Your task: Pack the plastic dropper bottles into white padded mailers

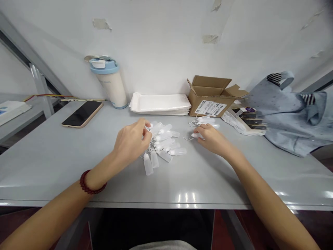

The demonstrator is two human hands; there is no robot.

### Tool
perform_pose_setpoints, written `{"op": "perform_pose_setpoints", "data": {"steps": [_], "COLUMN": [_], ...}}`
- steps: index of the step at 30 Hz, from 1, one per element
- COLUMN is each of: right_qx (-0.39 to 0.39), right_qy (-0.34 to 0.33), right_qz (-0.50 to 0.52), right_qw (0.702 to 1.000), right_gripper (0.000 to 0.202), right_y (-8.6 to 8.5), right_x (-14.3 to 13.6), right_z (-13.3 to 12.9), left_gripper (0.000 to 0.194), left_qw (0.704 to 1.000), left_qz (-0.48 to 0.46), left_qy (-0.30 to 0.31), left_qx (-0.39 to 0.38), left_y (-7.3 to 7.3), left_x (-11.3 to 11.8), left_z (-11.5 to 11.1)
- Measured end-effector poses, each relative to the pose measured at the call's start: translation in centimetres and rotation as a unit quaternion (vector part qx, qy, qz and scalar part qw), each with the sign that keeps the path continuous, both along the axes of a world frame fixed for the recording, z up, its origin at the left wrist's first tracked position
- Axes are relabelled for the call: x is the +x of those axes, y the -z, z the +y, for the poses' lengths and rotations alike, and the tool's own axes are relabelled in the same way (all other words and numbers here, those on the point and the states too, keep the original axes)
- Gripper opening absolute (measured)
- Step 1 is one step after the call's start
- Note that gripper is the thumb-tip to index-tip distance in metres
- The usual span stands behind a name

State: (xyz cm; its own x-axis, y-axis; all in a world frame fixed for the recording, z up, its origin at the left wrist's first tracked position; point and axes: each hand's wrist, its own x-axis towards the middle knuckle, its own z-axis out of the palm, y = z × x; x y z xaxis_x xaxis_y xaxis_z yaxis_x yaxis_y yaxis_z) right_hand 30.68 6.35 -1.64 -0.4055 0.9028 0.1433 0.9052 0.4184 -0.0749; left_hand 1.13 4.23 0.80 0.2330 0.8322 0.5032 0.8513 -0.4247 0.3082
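A loose pile of small translucent dropper bottles [163, 144] with white caps and thin white strings lies in the middle of the table. At the pile's left edge is my left hand [132, 137], its fingers curled and closed around a white piece that looks like one bottle's cap end; the fingers partly hide it. My right hand [212, 139] pinches a single dropper bottle [194, 135] low over the table, right of the pile. Its string trails left, and my fingers cover its body. Just behind lies a smaller group of dropper bottles [204, 119].
Behind the bottles are a stack of white padded envelopes [161, 103] and an open cardboard box [208, 100]. A phone [83, 114] and a tumbler [110, 83] stand left. On the right are a plastic packet [247, 119] and a blue cloth bag [288, 114].
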Motion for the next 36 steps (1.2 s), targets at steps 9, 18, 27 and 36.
{"op": "perform_pose_setpoints", "data": {"steps": [9,18,27,36], "right_qx": [0.114,0.236,0.268,0.260], "right_qy": [-0.019,-0.166,-0.197,-0.233], "right_qz": [0.100,0.212,0.224,0.228], "right_qw": [0.988,0.934,0.916,0.909], "right_gripper": [0.020,0.029,0.034,0.038], "right_y": [0.1,-1.4,-1.3,-1.3], "right_x": [-1.1,-5.1,-5.2,-5.7], "right_z": [-0.1,-3.1,-3.3,-3.7], "left_gripper": [0.014,0.011,0.008,0.014], "left_qw": [0.986,0.974,0.972,0.958], "left_qz": [-0.061,-0.089,-0.117,-0.102], "left_qy": [0.119,0.173,0.181,0.247], "left_qx": [0.098,0.115,0.090,0.104], "left_y": [1.1,0.4,0.2,0.8], "left_x": [1.9,1.9,1.9,2.3], "left_z": [-1.0,-1.4,-1.6,-1.4]}}
